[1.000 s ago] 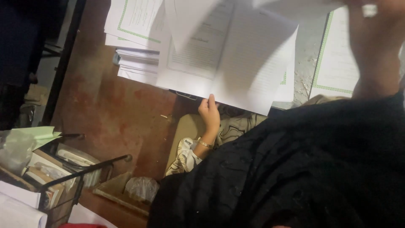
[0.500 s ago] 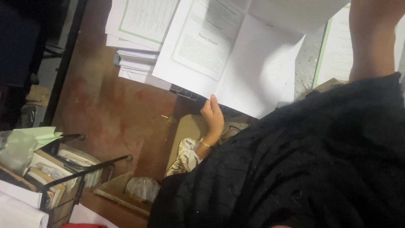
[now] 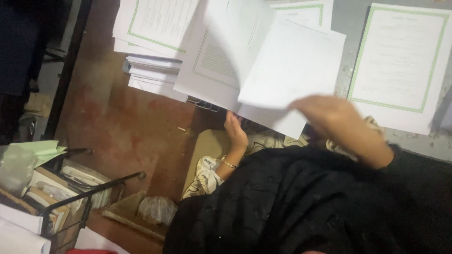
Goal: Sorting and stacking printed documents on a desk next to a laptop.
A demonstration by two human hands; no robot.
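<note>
A bundle of white printed sheets (image 3: 282, 70) lies open in front of me, and one page (image 3: 240, 42) curls up in mid-air over it. My left hand (image 3: 234, 131), with a thin gold bracelet and a patterned sleeve, grips the bundle's near edge from below. Blurred by motion, my right hand (image 3: 336, 117) hovers at the bundle's lower right corner with fingers stretched out towards the sheet and nothing held. My black garment (image 3: 306, 202) fills the lower right of the view.
Green-bordered sheets lie at the right (image 3: 400, 61) and top left (image 3: 155, 23), the latter on a stack of papers (image 3: 150, 75). A black wire basket (image 3: 61, 197) with books stands at lower left. A plastic bag (image 3: 157, 209) lies on the reddish-brown surface (image 3: 122, 127).
My right hand has dropped from the top right down to the bundle's lower right corner. A page has flipped over to the left. The left hand has stayed at the near edge.
</note>
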